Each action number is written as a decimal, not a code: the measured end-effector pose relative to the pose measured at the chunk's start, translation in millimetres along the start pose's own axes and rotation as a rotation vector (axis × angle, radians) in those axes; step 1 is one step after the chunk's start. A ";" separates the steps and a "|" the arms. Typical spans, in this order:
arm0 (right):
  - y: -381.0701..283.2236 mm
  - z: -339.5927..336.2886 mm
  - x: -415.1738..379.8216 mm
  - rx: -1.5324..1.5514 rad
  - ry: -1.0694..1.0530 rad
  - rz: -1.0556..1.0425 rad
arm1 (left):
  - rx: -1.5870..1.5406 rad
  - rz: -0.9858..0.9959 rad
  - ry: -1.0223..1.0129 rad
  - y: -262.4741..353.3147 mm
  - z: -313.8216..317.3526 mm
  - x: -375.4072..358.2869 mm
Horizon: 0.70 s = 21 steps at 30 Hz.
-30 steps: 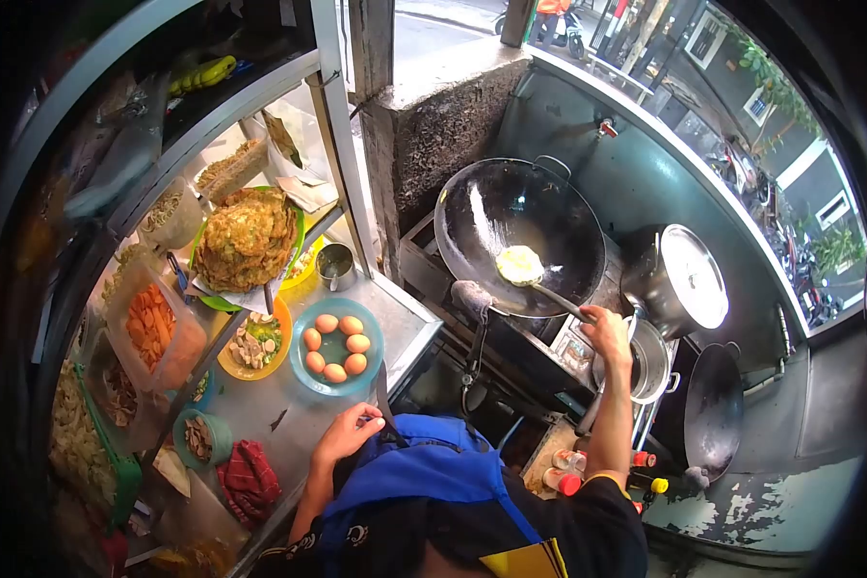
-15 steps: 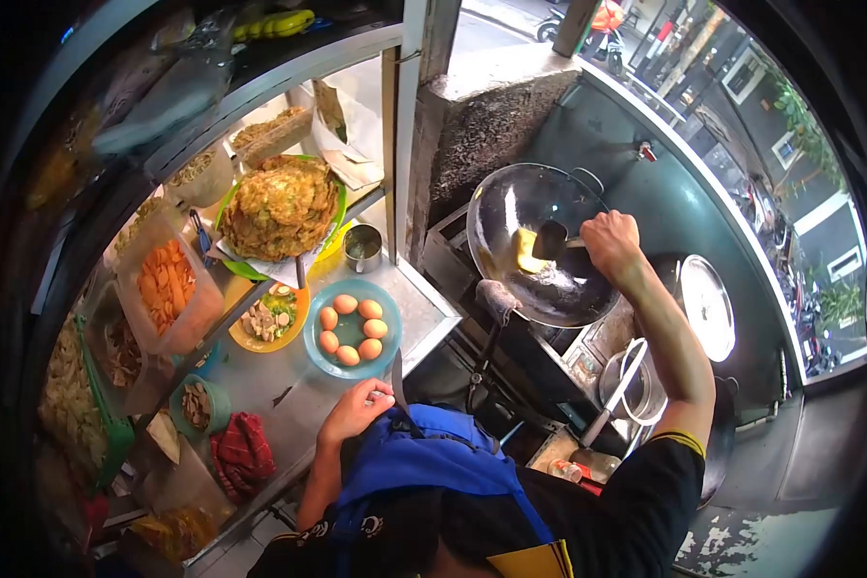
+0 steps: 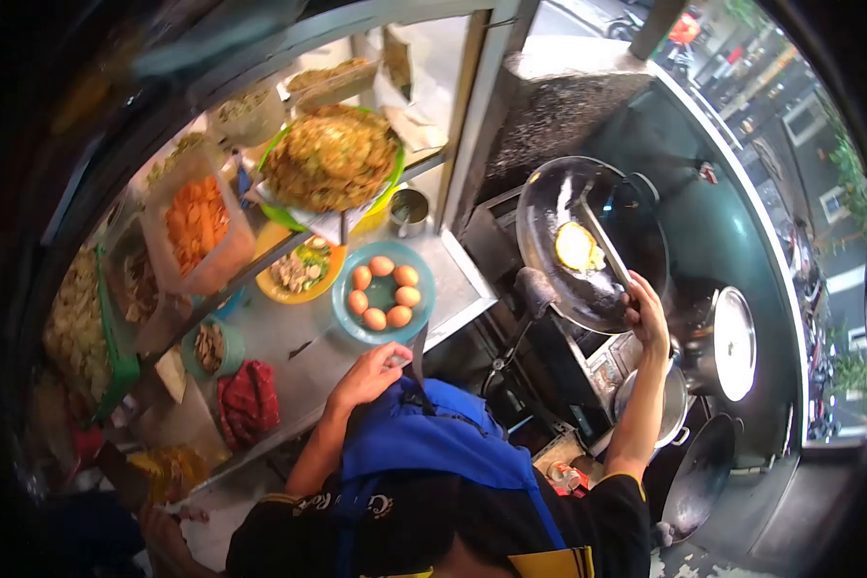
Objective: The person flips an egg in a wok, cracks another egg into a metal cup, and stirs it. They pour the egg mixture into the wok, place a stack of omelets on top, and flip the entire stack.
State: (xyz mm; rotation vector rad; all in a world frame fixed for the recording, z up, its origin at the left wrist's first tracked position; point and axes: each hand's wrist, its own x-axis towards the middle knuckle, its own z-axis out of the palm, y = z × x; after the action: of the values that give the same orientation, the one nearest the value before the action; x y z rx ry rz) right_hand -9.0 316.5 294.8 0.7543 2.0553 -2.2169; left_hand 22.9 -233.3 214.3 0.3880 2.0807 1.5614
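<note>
Now the egg patty (image 3: 575,247) lay flat inside the wok (image 3: 638,231), no longer folded, so seemingly turned, while the right hand (image 3: 646,314) gripped a utensil (image 3: 607,241) at the wok's near rim and the left hand (image 3: 368,378), left of the wok, curled loosely, contents unclear.

On my feed, I see glossy dark metal in the wok (image 3: 541,220) ahead of my right grip (image 3: 648,306). The turner (image 3: 603,234) in that grip has a smooth handle, wood or metal, I can't tell. Right of it shines a metal lid (image 3: 737,342). Ahead of my left grip (image 3: 368,379), the plate (image 3: 343,301) looks like smooth plastic, the bench (image 3: 464,276) like dull-sheened metal; leftward lies matt, crumpled cloth (image 3: 248,405).
</note>
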 end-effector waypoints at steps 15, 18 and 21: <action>-4.0 -51.0 -72.5 -1.358 0.460 -0.289 | 0.057 -0.109 -0.051 2.2 14.9 -6.4; -28.1 -46.2 -87.0 -1.599 0.499 -0.283 | 0.031 -0.107 -0.028 7.3 14.2 -6.6; -34.3 -49.6 -88.9 -1.684 0.484 -0.255 | 0.040 -0.067 -0.002 -1.6 14.8 -8.9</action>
State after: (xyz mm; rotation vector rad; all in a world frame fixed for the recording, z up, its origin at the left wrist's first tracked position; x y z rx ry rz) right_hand 74.1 341.0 358.3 0.7087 3.1152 0.2731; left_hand 38.6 -226.4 211.6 0.3303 2.1045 1.4821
